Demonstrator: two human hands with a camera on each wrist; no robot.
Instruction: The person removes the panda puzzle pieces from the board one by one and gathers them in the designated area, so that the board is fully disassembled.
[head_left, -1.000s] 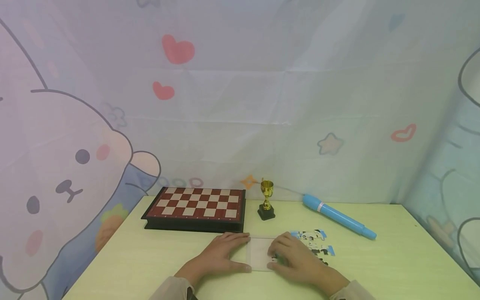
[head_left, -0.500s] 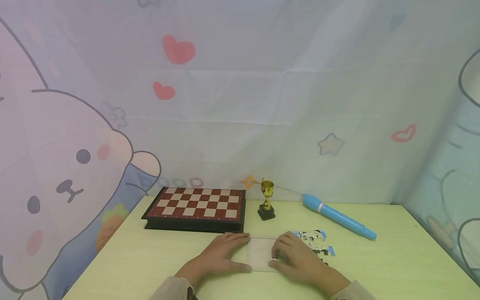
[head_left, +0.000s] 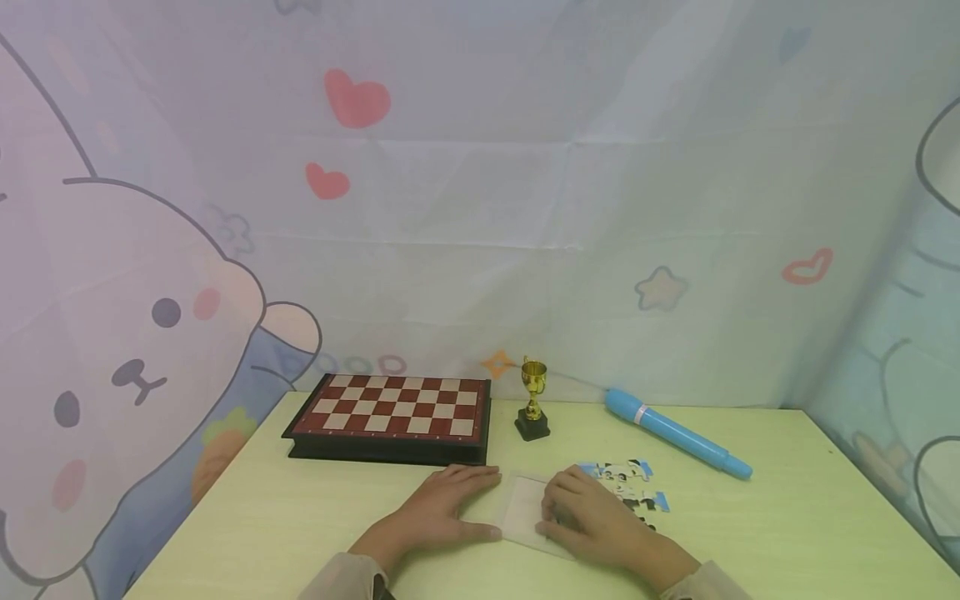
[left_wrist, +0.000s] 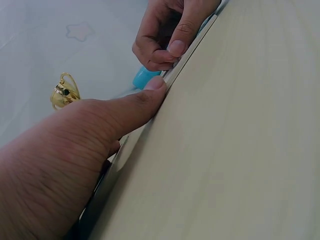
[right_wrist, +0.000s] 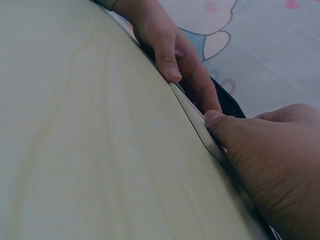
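Note:
A thin white square tray (head_left: 522,510) lies on the table between the hands, slightly turned. My left hand (head_left: 444,510) rests at its left side, thumb and fingers extended, with the thumb at the near left corner. Over the right part of the tray, my right hand (head_left: 596,518) has curled fingers and pinches a small puzzle piece, mostly hidden under the fingers. Only a dark greenish bit of it shows in the head view. Several panda puzzle pieces (head_left: 625,475), blue, white and black, lie just beyond the right hand, partly covered by it.
Behind the left hand is a black-edged box with a red-and-white chessboard top (head_left: 405,408). A small gold trophy (head_left: 534,392) on a black base stands beside it. A large blue pen (head_left: 678,433) lies at the back right. A printed cloth (head_left: 480,208) hangs behind the table.
The tray has turned a little clockwise, its near right part coming toward me. My right hand has shifted only slightly over it; the left hand stays in place.

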